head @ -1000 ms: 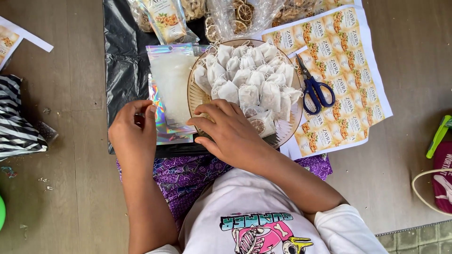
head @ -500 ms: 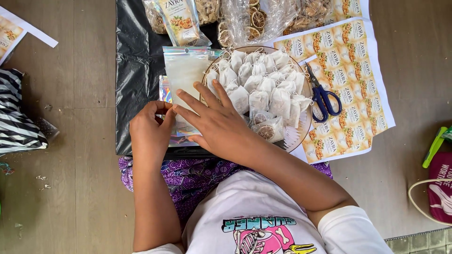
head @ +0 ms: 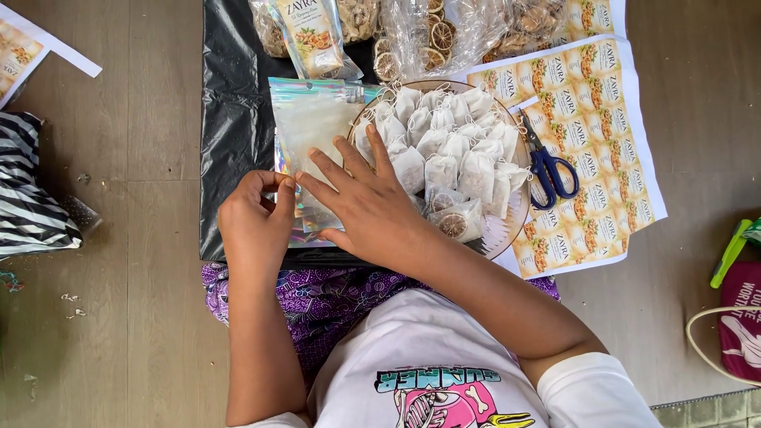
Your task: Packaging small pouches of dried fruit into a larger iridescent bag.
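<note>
**Two hands on a shiny pouch**

The shiny pouch lay flat on the black sheet, in the upper middle of the frame, just left of the round tray.

The right hand lay flat on the lower part of the pouch. Its grip was spread wide, fingers apart & pointing to the upper left. It pinched nothing.

The left hand was at the pouch's lower left corner. Its grip was curled, thumb & fingers close together at the pouch edge. Can't tell if it really pinched the edge.

The tray was full of little white bags w/ strings. One clear packet w/ a dried fruit slice sat at the tray's lower side, near the right wrist.

Blue scissors lay right of the tray, on the printed label sheets. More packs of dried fruit sat at the top. A striped cloth was at the far left on the floor.
</note>
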